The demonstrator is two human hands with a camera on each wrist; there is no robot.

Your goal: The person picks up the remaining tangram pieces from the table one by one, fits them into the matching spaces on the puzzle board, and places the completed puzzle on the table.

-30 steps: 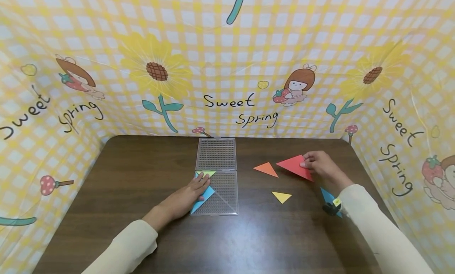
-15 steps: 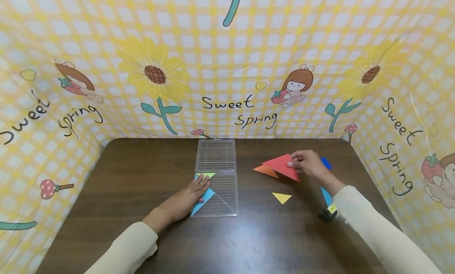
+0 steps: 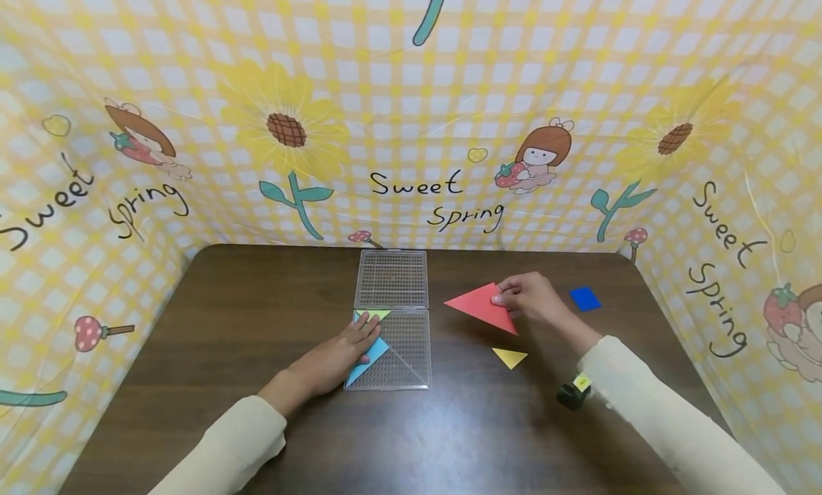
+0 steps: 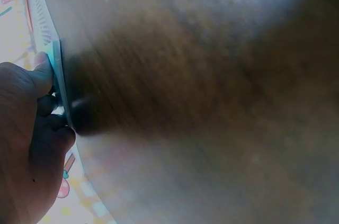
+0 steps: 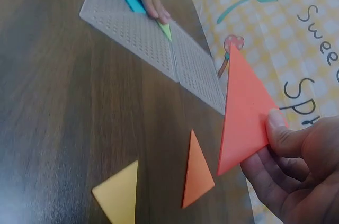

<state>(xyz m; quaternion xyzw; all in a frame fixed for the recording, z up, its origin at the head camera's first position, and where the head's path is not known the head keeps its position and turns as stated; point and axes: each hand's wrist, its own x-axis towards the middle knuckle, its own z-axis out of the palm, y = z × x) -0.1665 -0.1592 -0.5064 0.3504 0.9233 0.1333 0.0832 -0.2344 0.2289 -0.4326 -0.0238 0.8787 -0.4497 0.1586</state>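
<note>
My right hand (image 3: 534,299) pinches a red triangle tile (image 3: 480,309) by one edge between thumb and fingers, holding it above the table. In the right wrist view, an orange triangle (image 5: 198,173) lies on the table below it; from the head the red tile hides it. My left hand (image 3: 342,354) rests on the lower half of an opened clear plastic case (image 3: 411,363) with a dotted grid. Under its fingers lie a light blue piece (image 3: 369,364) and a small green triangle (image 3: 384,314), both partly covered.
A yellow triangle (image 3: 510,357) lies on the table right of the case. Farther right is a dark blue four-sided tile (image 3: 585,299). A black wrist device (image 3: 573,395) hangs beneath the right sleeve. Checked cloth (image 3: 411,124) walls surround the brown table (image 3: 257,288).
My right hand has carried the red triangle leftward, over the orange one. The dark blue tile has come into view, while the light blue piece at right is now hidden. The left hand stays put.
</note>
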